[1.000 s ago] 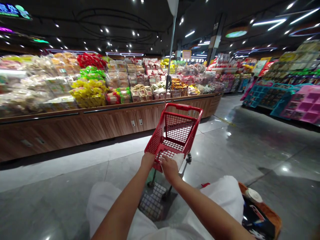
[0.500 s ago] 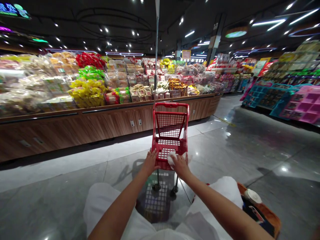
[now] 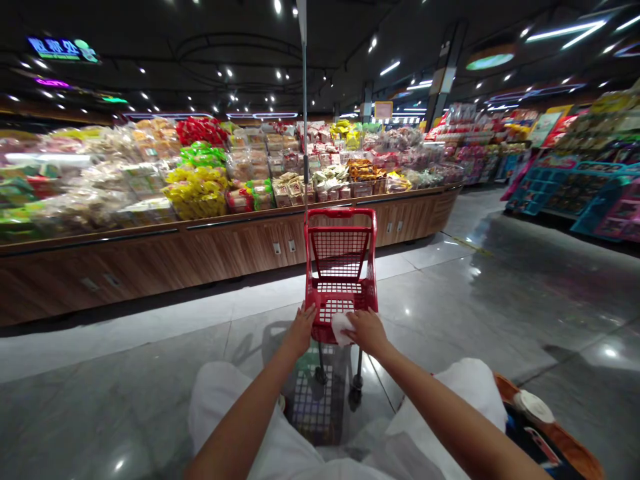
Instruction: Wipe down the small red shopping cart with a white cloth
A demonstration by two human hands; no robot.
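In front of my knees stands a small red plastic shopping cart (image 3: 341,229) with a grid basket and thin dark legs on casters. My left hand (image 3: 301,331) holds the near left edge of its basket, the fingers laid over the rim. At the near right corner, my right hand (image 3: 368,331) has a crumpled white cloth (image 3: 342,328) under its fingers. The cloth, perhaps a wipe or tissue, is pressed against the basket's near rim. A pole (image 3: 305,93) rises along the cart's left side.
Beyond the cart runs a long wood-panelled display counter (image 3: 235,248) heaped with packaged snacks. Blue and pink racks (image 3: 565,190) stand at the right on the glossy tiled floor (image 3: 450,300). An orange-edged bag (image 3: 555,427) with a white round item (image 3: 534,405) sits by my right knee.
The view has turned slightly left, so the shelves appear further right. My right hand has shifted a little, and the cloth now shows more over the near rim. My left hand keeps its place.
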